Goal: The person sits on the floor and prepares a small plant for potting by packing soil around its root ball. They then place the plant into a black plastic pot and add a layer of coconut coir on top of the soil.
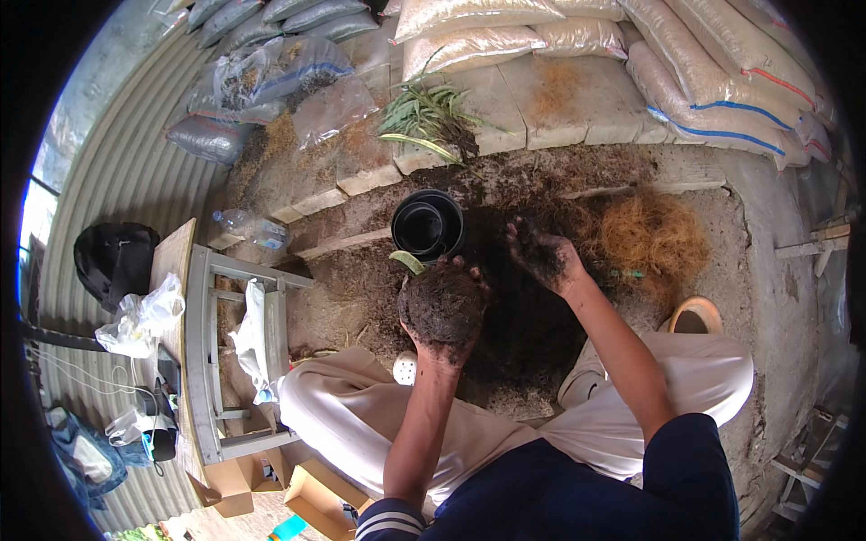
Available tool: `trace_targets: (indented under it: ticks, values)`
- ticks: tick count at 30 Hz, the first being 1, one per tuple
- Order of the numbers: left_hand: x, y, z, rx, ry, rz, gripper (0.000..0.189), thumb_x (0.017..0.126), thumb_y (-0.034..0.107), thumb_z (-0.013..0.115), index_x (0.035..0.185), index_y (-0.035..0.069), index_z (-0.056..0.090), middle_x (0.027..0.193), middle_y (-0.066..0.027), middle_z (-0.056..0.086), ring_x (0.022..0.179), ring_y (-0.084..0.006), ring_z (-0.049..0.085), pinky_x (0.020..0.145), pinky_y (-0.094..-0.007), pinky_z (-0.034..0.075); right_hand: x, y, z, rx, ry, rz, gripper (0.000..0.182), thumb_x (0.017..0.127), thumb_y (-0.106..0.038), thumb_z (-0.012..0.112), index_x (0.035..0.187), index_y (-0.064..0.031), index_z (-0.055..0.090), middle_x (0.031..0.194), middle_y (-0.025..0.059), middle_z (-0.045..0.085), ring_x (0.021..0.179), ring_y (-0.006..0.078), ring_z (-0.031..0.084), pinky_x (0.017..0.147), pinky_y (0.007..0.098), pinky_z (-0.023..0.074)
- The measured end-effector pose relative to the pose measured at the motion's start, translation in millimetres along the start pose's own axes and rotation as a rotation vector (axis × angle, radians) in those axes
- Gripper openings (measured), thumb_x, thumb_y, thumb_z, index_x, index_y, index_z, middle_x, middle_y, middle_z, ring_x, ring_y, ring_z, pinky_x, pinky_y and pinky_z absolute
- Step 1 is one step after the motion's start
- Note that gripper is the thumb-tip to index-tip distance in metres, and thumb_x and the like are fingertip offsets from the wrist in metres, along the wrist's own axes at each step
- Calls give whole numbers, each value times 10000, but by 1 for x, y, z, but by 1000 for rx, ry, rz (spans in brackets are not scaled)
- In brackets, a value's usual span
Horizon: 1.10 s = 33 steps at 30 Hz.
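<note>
My left hand [445, 351], palm up, cradles a rounded clump of dark, fibrous soil [441, 304]. A short, pale-edged green leaf [408, 262] shows at the clump's far left; whether it is joined to it is hidden. My right hand [544, 257] is turned up with its fingers apart, its palm smeared with dark soil. It hovers over a heap of black potting soil [524, 318] on the ground. Just beyond my left hand stand black plastic pots [427, 226], a smaller one inside a larger one.
Brown coir fibre [653, 240] lies to the right, near an orange-brown clay pot [697, 316]. Uprooted leafy plants [433, 115] rest on the concrete ledge [497, 101]. Filled sacks [473, 51] are stacked behind. A wooden table [203, 338] and a cardboard box [321, 497] are on the left.
</note>
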<state>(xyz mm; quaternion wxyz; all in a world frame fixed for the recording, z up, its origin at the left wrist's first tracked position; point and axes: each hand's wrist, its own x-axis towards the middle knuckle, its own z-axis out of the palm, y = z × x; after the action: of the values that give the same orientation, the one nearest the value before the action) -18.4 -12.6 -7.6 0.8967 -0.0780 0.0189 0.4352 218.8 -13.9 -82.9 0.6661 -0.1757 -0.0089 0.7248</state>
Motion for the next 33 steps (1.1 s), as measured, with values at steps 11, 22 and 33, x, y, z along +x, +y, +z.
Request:
trace_targets:
  ticks: [11,22,33]
  values:
    - [0,-6,6,221,119,82,495,909,396,451,1208,17,558,1198,-200,588,1144,-412,530,1027,-527,410,-15,-14,26,-130,-167,143,224,998,-279,511,1068,-74,565,835,9,518,780,137,533,733,282,476]
    - [6,-4,0,411,233,45,438,945,321,396,1206,12,564,1172,-187,620,1058,-364,606,931,-488,500,-40,4,92,113,104,-5,328,994,-94,445,1269,81,488,1164,207,599,1148,305,568,1097,409,414]
    - [3,-10,7,394,365,-81,399,961,343,393,1185,69,577,1132,-122,634,1026,-284,630,892,-455,532,-61,35,148,-948,-376,-304,627,995,-465,397,1280,83,509,1267,216,569,1204,327,544,1068,421,390]
